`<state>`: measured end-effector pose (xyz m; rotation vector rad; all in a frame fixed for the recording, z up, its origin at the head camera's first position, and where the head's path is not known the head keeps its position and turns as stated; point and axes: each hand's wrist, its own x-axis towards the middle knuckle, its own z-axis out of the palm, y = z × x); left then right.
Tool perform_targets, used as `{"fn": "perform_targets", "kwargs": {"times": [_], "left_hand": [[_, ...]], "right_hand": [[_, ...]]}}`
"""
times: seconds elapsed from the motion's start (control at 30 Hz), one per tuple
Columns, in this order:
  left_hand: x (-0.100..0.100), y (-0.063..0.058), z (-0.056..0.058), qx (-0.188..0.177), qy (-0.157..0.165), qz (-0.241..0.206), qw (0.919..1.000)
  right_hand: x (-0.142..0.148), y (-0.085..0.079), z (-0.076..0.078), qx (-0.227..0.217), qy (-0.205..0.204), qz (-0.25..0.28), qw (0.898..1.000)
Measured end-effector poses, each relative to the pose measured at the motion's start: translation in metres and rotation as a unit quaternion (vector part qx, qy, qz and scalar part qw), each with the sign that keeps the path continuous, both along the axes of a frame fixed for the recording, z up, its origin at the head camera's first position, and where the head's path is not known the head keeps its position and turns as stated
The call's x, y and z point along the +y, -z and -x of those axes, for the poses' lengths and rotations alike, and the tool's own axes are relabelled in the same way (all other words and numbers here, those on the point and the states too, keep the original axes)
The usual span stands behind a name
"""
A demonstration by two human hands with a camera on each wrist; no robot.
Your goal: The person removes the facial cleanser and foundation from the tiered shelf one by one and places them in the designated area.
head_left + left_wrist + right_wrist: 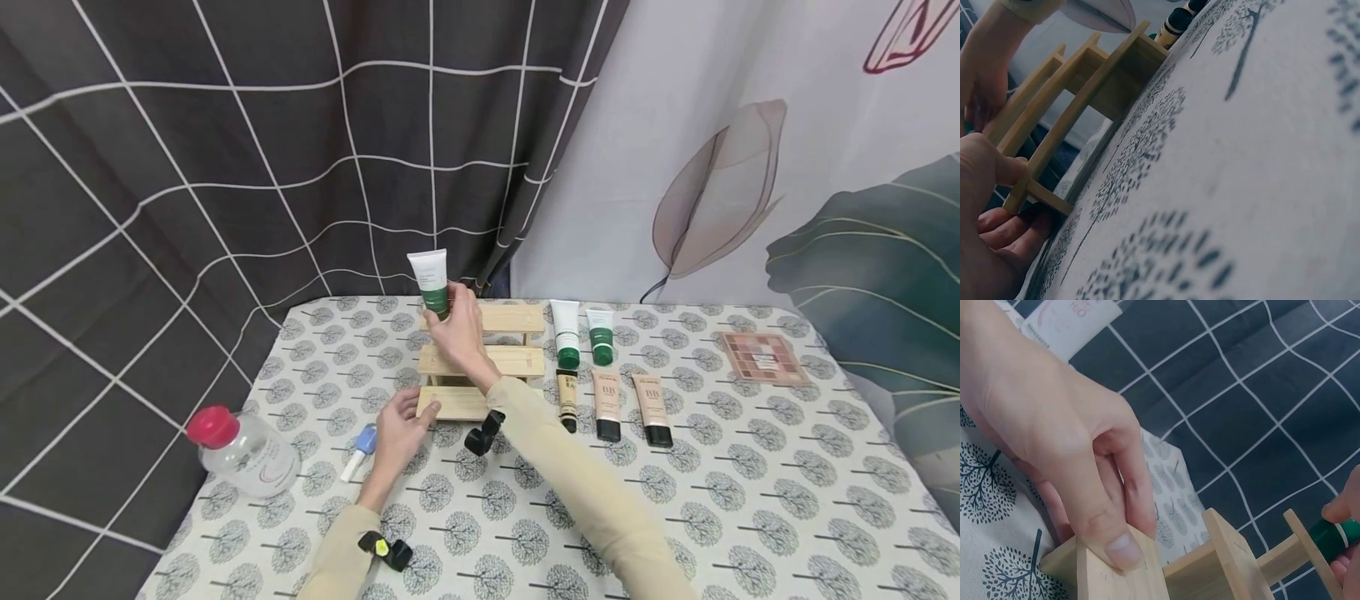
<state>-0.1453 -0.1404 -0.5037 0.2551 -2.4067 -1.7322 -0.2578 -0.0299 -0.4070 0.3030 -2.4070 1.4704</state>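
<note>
A small wooden rack (517, 360) with three stepped slats stands on the table. My left hand (399, 433) grips the left end of its lowest slat, thumb on top and fingers beneath, as the left wrist view shows. My right hand (459, 332) holds a white and green tube (431, 279) upright, cap down, at the left end of the top slat. In the right wrist view the tube's green cap end (1330, 540) is beside that slat; whether it touches the wood I cannot tell.
Right of the rack lie two white and green tubes (566, 329), a small gold tube (567, 398) and two pink BB tubes (608, 402). An eyeshadow palette (765, 360) is farther right. On the left are a clear bottle with a red cap (251, 454) and a blue-and-white item (362, 450).
</note>
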Motion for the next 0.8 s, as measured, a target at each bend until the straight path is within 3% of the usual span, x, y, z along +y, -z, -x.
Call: {"fn": "perform_targets", "kwargs": {"times": [0.33, 0.8], "left_hand": [[0.0, 0.001, 0.001, 0.0, 0.002, -0.004, 1.0], [0.0, 0.0, -0.001, 0.004, -0.003, -0.003, 1.0]], "right_hand": [[0.005, 0.003, 0.0, 0.037, -0.001, 0.022, 0.999], [0.034, -0.005, 0.001, 0.025, 0.012, 0.032, 0.999]]}}
